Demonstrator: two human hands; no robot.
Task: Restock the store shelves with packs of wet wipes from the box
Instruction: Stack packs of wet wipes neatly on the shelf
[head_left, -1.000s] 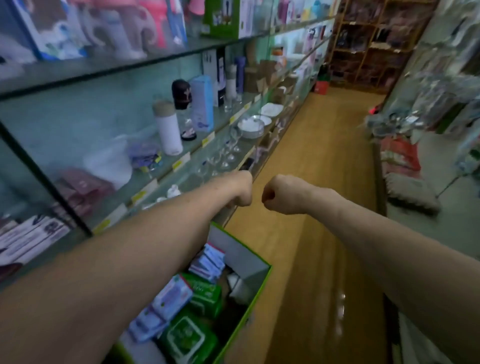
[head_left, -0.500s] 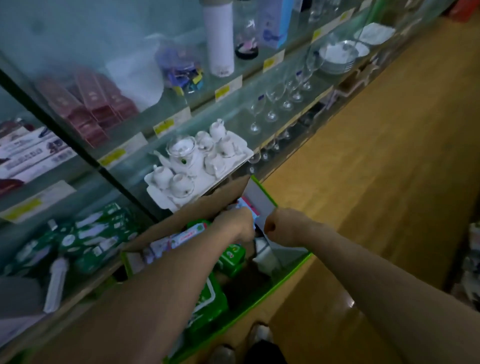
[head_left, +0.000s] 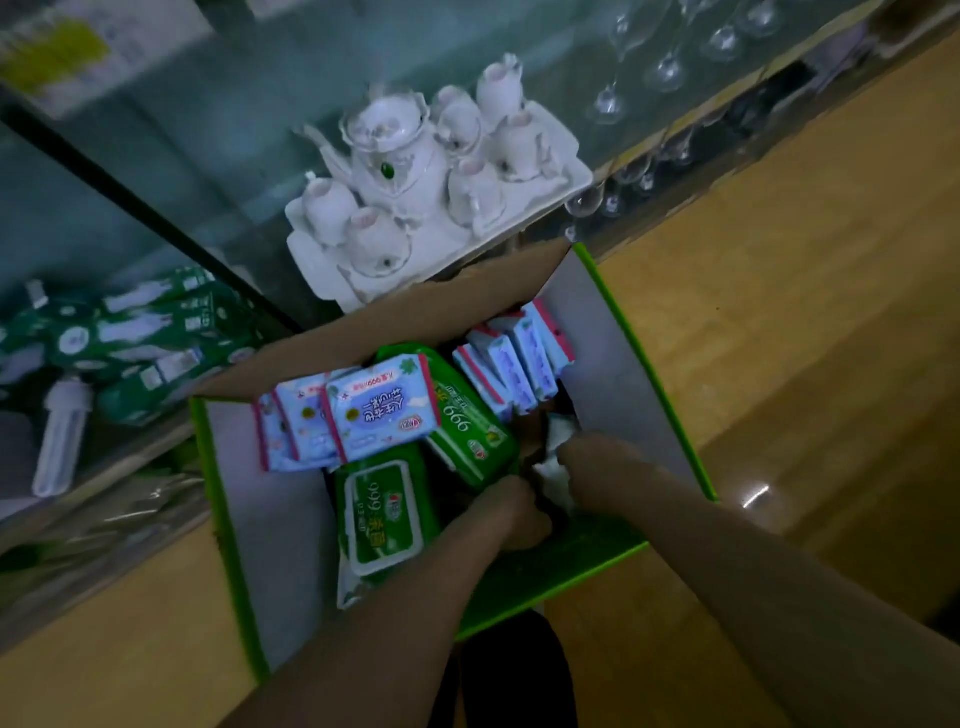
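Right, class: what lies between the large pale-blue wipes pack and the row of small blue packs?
A tilted green wipes pack lies between the large pale-blue pack and the small blue packs in the box, as the head view shows.

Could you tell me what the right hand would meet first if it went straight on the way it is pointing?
Most likely the crumpled white thing at the fingertips of the right hand, inside the box. Beyond it lies a green pack. Depth is unclear.

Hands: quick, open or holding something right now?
Left hand: down in the box, fingers hidden, cannot tell.
Right hand: against a white wrapper, grip cannot be told.
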